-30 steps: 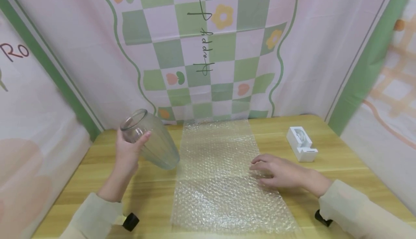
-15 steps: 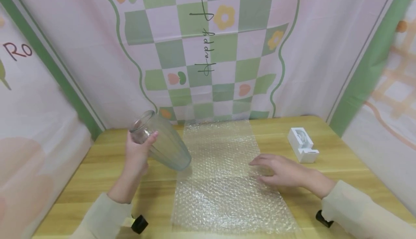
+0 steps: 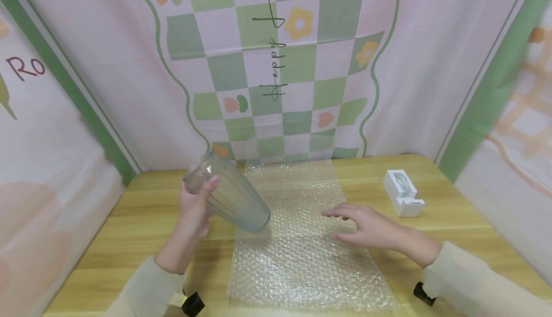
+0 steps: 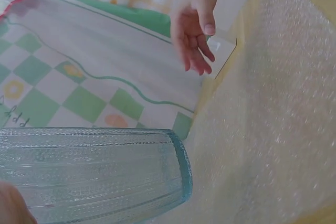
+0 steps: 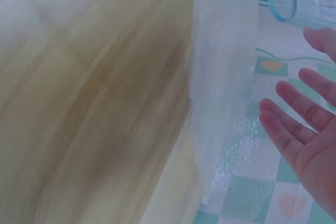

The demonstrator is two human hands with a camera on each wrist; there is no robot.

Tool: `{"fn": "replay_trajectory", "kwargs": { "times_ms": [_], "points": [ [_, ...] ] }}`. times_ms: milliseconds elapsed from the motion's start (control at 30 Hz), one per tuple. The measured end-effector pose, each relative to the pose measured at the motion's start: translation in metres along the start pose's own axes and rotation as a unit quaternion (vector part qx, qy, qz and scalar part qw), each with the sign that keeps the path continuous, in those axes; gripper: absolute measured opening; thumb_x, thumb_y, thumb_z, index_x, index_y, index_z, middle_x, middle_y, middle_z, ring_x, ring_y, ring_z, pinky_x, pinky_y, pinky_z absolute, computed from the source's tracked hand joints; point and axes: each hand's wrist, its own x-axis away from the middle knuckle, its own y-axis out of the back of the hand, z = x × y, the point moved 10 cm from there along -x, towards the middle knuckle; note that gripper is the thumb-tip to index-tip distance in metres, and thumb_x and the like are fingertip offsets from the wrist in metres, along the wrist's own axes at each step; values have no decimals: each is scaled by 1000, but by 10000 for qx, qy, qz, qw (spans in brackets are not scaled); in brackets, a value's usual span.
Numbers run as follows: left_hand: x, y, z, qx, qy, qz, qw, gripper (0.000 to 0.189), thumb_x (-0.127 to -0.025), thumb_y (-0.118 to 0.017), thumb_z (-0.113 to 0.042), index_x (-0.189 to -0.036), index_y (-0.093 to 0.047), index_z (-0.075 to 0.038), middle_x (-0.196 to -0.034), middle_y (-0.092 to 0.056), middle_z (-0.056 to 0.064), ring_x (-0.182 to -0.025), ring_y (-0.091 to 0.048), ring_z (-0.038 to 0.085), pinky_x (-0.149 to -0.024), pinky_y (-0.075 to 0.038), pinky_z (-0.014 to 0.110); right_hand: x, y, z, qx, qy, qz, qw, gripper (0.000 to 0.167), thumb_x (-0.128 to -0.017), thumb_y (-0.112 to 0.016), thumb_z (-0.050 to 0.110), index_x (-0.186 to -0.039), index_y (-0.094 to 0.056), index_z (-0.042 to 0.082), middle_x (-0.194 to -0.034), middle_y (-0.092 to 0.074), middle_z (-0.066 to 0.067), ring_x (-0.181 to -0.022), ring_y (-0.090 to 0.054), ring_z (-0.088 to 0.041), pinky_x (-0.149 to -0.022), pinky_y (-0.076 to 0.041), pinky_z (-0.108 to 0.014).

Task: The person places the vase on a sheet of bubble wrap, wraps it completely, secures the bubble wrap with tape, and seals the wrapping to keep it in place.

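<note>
My left hand grips a clear bluish glass vase around its upper part, near the mouth. The vase leans, its base pointing right and down over the left part of a sheet of bubble wrap. In the left wrist view the ribbed side and thick base of the vase fill the lower left. My right hand hovers over the right edge of the bubble wrap, fingers extended toward the vase and holding nothing. The right wrist view shows the spread fingers of that hand, palm visible.
A white tape dispenser with a roll in it stands at the right on the wooden table. Behind the table hangs a checked, flowered curtain, and more fabric encloses both sides.
My left hand has carried the vase to the right, from beside the bubble wrap to over it, tipping its mouth away from view. My right hand has shifted slightly left.
</note>
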Motion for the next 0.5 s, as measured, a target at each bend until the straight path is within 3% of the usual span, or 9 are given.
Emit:
{"fn": "replay_trajectory", "kwargs": {
  "times_ms": [167,500],
  "points": [
    [2,-7,7,148,99,50,9998,83,-92,-73,-14,-159,-24,-15,-127,-53,10,-94,-66,16,-79,-62,36,-4,-1,5,-311,63,-87,9995,50,-92,-77,21,-136,-63,2,-128,-68,-10,-106,-68,-26,-88,-59,-41],
    [9,-24,16,378,93,307,9988,74,-89,-77,-19,-151,-36,-16,-120,-58,8,-93,-67,18,-76,-63,38,-10,-4,14,-1281,-48,-9,9917,55,-94,-75,19,-141,-56,-3,-132,-64,-20,-112,-66,-33,-94,-57,-45]
  ]
}}
